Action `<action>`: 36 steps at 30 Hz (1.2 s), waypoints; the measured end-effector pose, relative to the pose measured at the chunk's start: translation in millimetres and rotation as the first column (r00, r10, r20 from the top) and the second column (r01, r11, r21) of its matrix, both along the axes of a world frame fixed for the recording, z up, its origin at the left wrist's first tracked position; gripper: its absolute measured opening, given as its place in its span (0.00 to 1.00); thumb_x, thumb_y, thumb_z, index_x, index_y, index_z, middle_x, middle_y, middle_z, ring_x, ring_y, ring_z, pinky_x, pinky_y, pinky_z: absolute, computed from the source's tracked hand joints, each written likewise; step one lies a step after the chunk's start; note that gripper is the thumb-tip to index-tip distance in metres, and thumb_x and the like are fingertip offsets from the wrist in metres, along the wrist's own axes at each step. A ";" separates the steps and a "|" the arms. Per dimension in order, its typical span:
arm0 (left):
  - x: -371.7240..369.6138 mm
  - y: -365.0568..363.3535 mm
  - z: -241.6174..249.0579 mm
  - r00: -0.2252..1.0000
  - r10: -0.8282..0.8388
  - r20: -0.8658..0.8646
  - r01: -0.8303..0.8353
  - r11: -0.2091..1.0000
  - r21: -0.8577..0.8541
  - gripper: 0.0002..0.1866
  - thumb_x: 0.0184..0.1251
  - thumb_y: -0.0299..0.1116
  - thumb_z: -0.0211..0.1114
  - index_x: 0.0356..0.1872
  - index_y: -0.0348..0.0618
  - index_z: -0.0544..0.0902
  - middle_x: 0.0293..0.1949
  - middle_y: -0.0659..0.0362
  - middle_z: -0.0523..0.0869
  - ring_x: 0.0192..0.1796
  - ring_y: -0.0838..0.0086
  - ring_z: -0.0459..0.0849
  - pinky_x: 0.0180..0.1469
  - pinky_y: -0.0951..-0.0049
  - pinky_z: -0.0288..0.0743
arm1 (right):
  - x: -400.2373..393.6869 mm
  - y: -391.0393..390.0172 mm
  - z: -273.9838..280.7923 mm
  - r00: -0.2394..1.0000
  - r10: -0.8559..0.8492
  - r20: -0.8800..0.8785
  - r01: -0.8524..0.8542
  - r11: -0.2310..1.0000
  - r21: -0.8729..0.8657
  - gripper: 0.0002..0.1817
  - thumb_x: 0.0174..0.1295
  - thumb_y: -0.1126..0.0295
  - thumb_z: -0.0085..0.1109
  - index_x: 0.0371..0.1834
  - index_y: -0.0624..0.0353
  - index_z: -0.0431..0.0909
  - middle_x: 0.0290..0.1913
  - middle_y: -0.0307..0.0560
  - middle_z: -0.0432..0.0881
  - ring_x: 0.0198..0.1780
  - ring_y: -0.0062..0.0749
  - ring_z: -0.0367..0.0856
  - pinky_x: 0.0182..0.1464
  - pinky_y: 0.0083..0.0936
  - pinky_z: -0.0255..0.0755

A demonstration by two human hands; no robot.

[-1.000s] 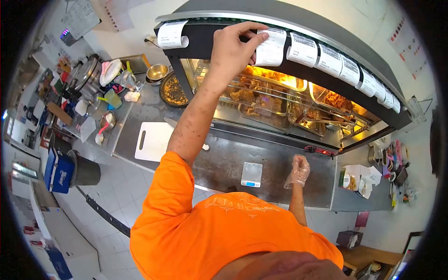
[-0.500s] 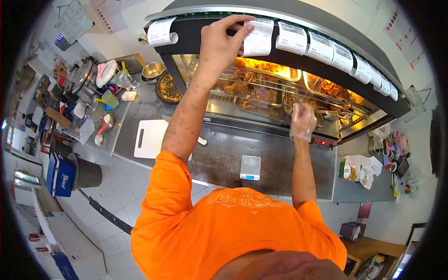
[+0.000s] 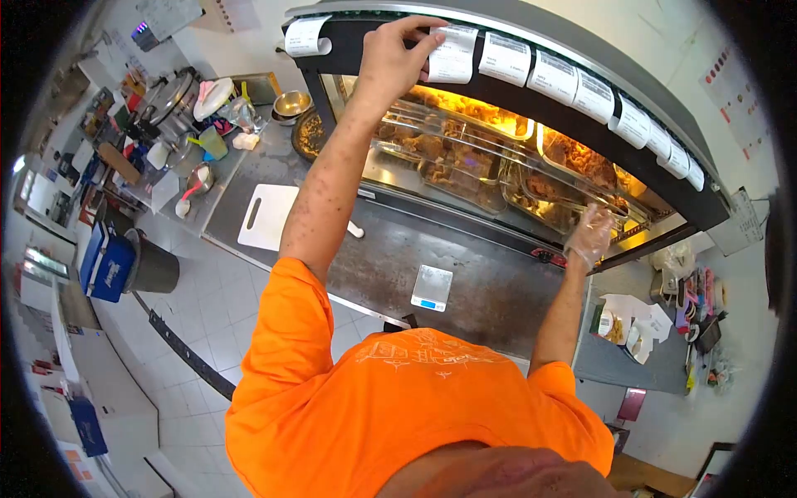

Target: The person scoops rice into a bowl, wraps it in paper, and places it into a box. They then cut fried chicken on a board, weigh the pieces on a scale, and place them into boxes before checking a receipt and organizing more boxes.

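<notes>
Two hands up at the warmer, and the gloved one has just moved.

The left hand (image 3: 390, 58) still pinches a ticket (image 3: 452, 54), top centre, among ten slips on the hood. The gloved right hand (image 3: 591, 235) has slid right and lower, fingers loosely curled at the tongs (image 3: 643, 222), grip unclear. One scale (image 3: 433, 288) and one cutting board (image 3: 267, 217) sit mid-frame.

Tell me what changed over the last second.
The gloved right hand rose from above the counter near the scale and reached into the warmer, ending at its right-hand trays. The left hand stayed pinching the same receipt; the scale stayed put.
</notes>
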State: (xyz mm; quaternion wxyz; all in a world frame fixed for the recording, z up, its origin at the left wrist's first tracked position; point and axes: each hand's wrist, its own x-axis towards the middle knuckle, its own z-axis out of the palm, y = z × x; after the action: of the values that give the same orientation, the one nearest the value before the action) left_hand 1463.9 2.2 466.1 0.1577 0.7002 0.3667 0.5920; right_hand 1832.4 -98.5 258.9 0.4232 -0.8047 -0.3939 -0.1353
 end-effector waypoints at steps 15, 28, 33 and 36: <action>-38.4 -43.5 -41.5 0.989 0.068 0.133 -0.091 0.981 0.174 0.15 0.62 0.32 0.64 0.48 0.36 0.81 0.38 0.55 0.85 0.41 0.76 0.83 0.42 0.77 0.77 | 127.9 -2.5 -28.2 0.903 -0.387 0.184 0.377 0.922 0.088 0.17 0.63 0.51 0.55 0.35 0.55 0.77 0.26 0.54 0.82 0.28 0.50 0.82 0.30 0.41 0.76; -224.7 -166.8 -203.8 0.830 0.314 0.461 -0.031 0.850 -0.525 0.23 0.57 0.17 0.63 0.57 0.32 0.74 0.55 0.51 0.76 0.52 0.71 0.79 0.49 0.75 0.77 | -163.0 35.3 -7.3 0.864 0.483 0.140 -0.497 0.863 0.092 0.16 0.64 0.54 0.53 0.33 0.55 0.81 0.33 0.53 0.83 0.36 0.43 0.82 0.39 0.37 0.74; -240.4 -155.8 -178.8 0.794 0.236 0.560 0.093 0.864 -0.496 0.28 0.56 0.14 0.61 0.61 0.30 0.70 0.57 0.50 0.74 0.53 0.69 0.78 0.51 0.74 0.76 | -385.9 90.5 -4.2 0.638 0.770 0.001 -0.749 0.620 -0.235 0.19 0.63 0.51 0.50 0.38 0.57 0.80 0.31 0.54 0.83 0.36 0.49 0.83 0.41 0.41 0.76; -271.3 -142.8 -190.2 0.841 0.135 0.524 0.143 0.879 -0.455 0.30 0.55 0.12 0.61 0.62 0.32 0.70 0.63 0.50 0.70 0.59 0.65 0.75 0.56 0.70 0.74 | -424.8 123.3 -43.9 0.745 0.644 0.173 -0.642 0.763 -0.077 0.17 0.59 0.53 0.55 0.27 0.57 0.78 0.22 0.52 0.80 0.26 0.48 0.81 0.32 0.39 0.76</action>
State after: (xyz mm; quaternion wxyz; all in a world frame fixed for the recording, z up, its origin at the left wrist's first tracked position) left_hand 1192.6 -140.6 275.9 0.4231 0.4445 0.4397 0.6558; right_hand 1407.6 24.8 214.9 0.3994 -0.6059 -0.6858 -0.0545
